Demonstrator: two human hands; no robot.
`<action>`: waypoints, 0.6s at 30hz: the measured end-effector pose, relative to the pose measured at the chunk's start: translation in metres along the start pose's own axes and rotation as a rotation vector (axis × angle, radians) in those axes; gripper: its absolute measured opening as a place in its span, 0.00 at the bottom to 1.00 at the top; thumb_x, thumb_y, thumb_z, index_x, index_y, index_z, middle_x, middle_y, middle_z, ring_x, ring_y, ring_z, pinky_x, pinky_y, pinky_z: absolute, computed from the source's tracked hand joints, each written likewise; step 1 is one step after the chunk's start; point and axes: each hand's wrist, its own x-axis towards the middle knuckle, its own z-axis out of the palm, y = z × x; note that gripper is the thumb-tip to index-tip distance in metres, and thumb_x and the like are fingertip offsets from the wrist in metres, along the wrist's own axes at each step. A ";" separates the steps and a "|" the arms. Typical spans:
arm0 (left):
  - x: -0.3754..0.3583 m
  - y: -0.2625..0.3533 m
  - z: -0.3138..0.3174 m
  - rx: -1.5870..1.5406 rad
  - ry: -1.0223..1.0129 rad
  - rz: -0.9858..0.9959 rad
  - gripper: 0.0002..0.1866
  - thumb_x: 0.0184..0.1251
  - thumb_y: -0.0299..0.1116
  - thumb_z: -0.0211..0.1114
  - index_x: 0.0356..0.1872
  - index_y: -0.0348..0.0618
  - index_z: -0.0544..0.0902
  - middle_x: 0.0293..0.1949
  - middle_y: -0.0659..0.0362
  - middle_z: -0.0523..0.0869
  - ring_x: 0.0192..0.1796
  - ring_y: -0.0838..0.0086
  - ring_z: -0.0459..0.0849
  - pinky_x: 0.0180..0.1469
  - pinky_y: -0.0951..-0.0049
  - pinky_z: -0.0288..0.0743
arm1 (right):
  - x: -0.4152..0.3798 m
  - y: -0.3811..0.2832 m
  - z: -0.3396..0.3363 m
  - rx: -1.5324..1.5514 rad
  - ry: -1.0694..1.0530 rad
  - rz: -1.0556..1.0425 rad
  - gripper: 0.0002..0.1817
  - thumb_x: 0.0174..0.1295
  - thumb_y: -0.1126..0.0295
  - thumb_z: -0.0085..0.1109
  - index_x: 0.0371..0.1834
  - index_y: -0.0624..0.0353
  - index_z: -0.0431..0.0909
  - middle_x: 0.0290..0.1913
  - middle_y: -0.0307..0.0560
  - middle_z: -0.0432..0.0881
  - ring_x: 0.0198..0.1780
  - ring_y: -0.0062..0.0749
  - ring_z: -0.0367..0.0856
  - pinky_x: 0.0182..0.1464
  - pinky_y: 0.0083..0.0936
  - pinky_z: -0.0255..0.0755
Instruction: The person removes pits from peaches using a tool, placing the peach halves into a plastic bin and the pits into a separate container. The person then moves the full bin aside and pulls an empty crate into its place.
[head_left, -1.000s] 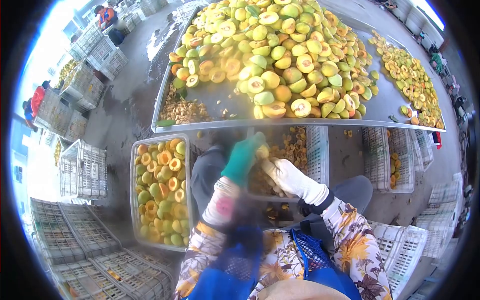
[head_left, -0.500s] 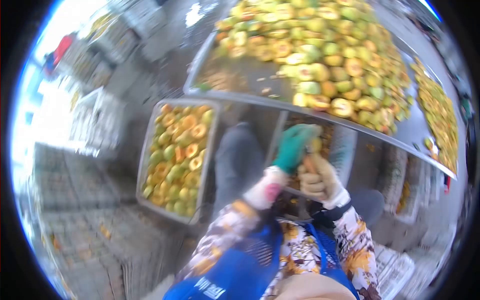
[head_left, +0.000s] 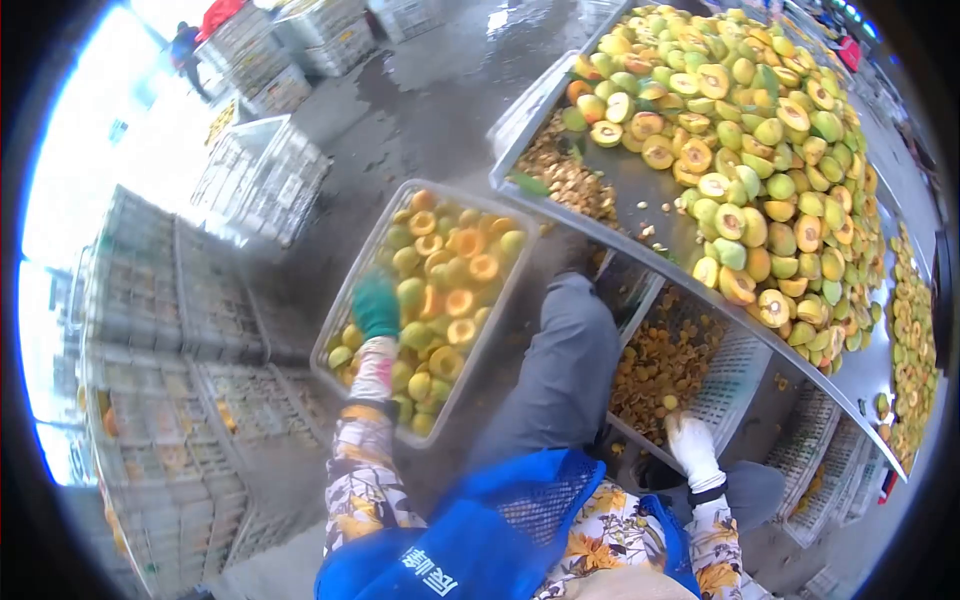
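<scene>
My left hand (head_left: 376, 307), in a green glove, is over the left part of a pale plastic crate (head_left: 483, 362) filled with halved yellow-green stone fruit (head_left: 459, 303). Motion smears its fingers, which point down among the halves. My right hand (head_left: 692, 445), in a whitish glove, is at the near edge of a lower crate of brownish scraps (head_left: 662, 372). Its fingers are curled together, and I cannot tell what is in them. A small round yellow piece (head_left: 670, 402) appears right by its fingertips.
A metal-edged table (head_left: 640, 215) bears a large heap of fruit halves (head_left: 770, 170) and a patch of pits (head_left: 565, 170). My grey-trousered leg (head_left: 570, 345) is between the two crates. Stacked crates (head_left: 170, 390) stand at left; a person (head_left: 186, 55) is far behind.
My hands were together in front of me around a piece of fruit. The left has moved out to the fruit crate, the right down to the scraps crate. The view has turned left.
</scene>
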 end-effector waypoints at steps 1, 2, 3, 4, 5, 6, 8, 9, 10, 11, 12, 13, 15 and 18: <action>0.005 -0.013 0.020 -0.007 0.046 0.019 0.18 0.66 0.35 0.53 0.54 0.42 0.76 0.43 0.46 0.82 0.45 0.53 0.80 0.48 0.58 0.73 | 0.002 0.000 0.002 -0.070 0.040 -0.075 0.08 0.62 0.70 0.49 0.36 0.61 0.77 0.32 0.54 0.80 0.27 0.48 0.80 0.31 0.41 0.75; 0.001 -0.030 0.042 -0.010 -0.089 -0.031 0.19 0.66 0.39 0.53 0.56 0.45 0.76 0.43 0.46 0.82 0.43 0.52 0.80 0.48 0.56 0.72 | 0.003 -0.002 0.003 -0.142 0.076 -0.142 0.07 0.60 0.71 0.50 0.37 0.60 0.77 0.33 0.53 0.80 0.26 0.48 0.80 0.31 0.40 0.75; 0.000 -0.039 0.067 -0.019 -0.228 -0.063 0.20 0.66 0.42 0.52 0.57 0.49 0.75 0.43 0.46 0.82 0.42 0.51 0.81 0.48 0.54 0.72 | 0.006 -0.003 0.005 -0.115 0.138 -0.153 0.07 0.59 0.71 0.51 0.37 0.59 0.77 0.33 0.53 0.80 0.25 0.47 0.80 0.29 0.39 0.75; 0.014 -0.026 0.057 0.095 -0.507 -0.105 0.24 0.65 0.48 0.53 0.61 0.55 0.73 0.47 0.46 0.83 0.44 0.50 0.82 0.51 0.53 0.72 | 0.007 -0.002 0.001 -0.095 0.199 -0.152 0.07 0.58 0.72 0.52 0.37 0.58 0.77 0.34 0.52 0.80 0.24 0.46 0.79 0.27 0.38 0.74; 0.021 -0.019 0.063 0.109 -0.527 -0.214 0.25 0.64 0.49 0.54 0.63 0.59 0.71 0.47 0.47 0.84 0.48 0.49 0.82 0.53 0.53 0.72 | 0.010 -0.007 -0.012 0.030 0.204 0.016 0.09 0.62 0.66 0.51 0.37 0.59 0.76 0.28 0.53 0.80 0.24 0.48 0.80 0.26 0.41 0.74; 0.031 -0.013 0.067 0.136 -0.538 -0.300 0.27 0.64 0.50 0.53 0.65 0.58 0.69 0.46 0.49 0.85 0.48 0.49 0.82 0.53 0.51 0.72 | 0.016 -0.015 -0.023 0.163 0.220 0.177 0.13 0.66 0.61 0.50 0.36 0.60 0.75 0.22 0.55 0.80 0.23 0.49 0.80 0.24 0.43 0.73; 0.054 0.037 0.011 -0.161 -0.377 -0.222 0.25 0.63 0.43 0.59 0.60 0.48 0.75 0.53 0.47 0.81 0.50 0.51 0.82 0.53 0.58 0.75 | 0.026 -0.028 -0.041 0.264 0.389 0.347 0.16 0.67 0.58 0.50 0.35 0.61 0.75 0.24 0.55 0.81 0.21 0.51 0.80 0.23 0.44 0.72; 0.056 0.032 0.038 -0.212 -0.011 -0.158 0.20 0.62 0.33 0.61 0.56 0.41 0.78 0.54 0.49 0.81 0.50 0.59 0.83 0.51 0.65 0.76 | 0.030 -0.014 -0.017 0.013 0.126 0.325 0.15 0.65 0.60 0.49 0.32 0.62 0.77 0.27 0.58 0.82 0.26 0.52 0.82 0.28 0.43 0.75; 0.063 0.062 0.028 -0.435 0.052 -0.054 0.20 0.63 0.31 0.61 0.56 0.39 0.78 0.54 0.50 0.81 0.50 0.61 0.83 0.50 0.66 0.76 | 0.027 0.009 0.007 0.119 -0.343 0.266 0.14 0.62 0.65 0.47 0.32 0.63 0.81 0.30 0.59 0.83 0.32 0.52 0.83 0.35 0.44 0.77; 0.069 0.113 -0.002 -0.656 0.116 0.050 0.19 0.63 0.28 0.60 0.56 0.38 0.77 0.54 0.51 0.81 0.49 0.64 0.83 0.50 0.68 0.76 | 0.019 0.011 0.016 0.120 -0.346 0.275 0.14 0.60 0.67 0.46 0.34 0.62 0.82 0.32 0.59 0.84 0.35 0.52 0.84 0.38 0.45 0.77; 0.076 0.168 -0.028 -0.886 0.194 0.148 0.19 0.63 0.26 0.60 0.56 0.36 0.77 0.54 0.52 0.81 0.49 0.66 0.83 0.49 0.69 0.76 | 0.018 0.018 0.022 0.106 -0.337 0.279 0.15 0.58 0.69 0.45 0.36 0.62 0.83 0.33 0.59 0.84 0.37 0.51 0.84 0.41 0.45 0.77; 0.077 0.215 -0.045 -1.165 -0.058 0.183 0.19 0.63 0.25 0.59 0.56 0.36 0.77 0.53 0.54 0.81 0.50 0.69 0.81 0.50 0.70 0.76 | 0.021 0.014 0.019 0.115 -0.270 0.294 0.15 0.60 0.68 0.45 0.37 0.61 0.83 0.34 0.58 0.85 0.37 0.51 0.84 0.40 0.44 0.77; 0.071 0.320 -0.113 -1.245 -0.586 0.261 0.20 0.63 0.26 0.61 0.57 0.39 0.76 0.52 0.52 0.80 0.55 0.68 0.78 0.55 0.70 0.73 | 0.028 -0.007 -0.008 0.127 -0.106 0.339 0.15 0.64 0.64 0.44 0.32 0.60 0.80 0.32 0.57 0.84 0.31 0.49 0.84 0.32 0.43 0.77; 0.073 0.436 -0.051 -1.017 -0.509 0.699 0.28 0.62 0.35 0.65 0.63 0.45 0.71 0.56 0.53 0.76 0.48 0.68 0.80 0.50 0.69 0.73 | 0.029 -0.019 -0.047 0.136 0.015 0.369 0.16 0.66 0.59 0.45 0.33 0.60 0.77 0.29 0.57 0.84 0.26 0.50 0.83 0.28 0.42 0.76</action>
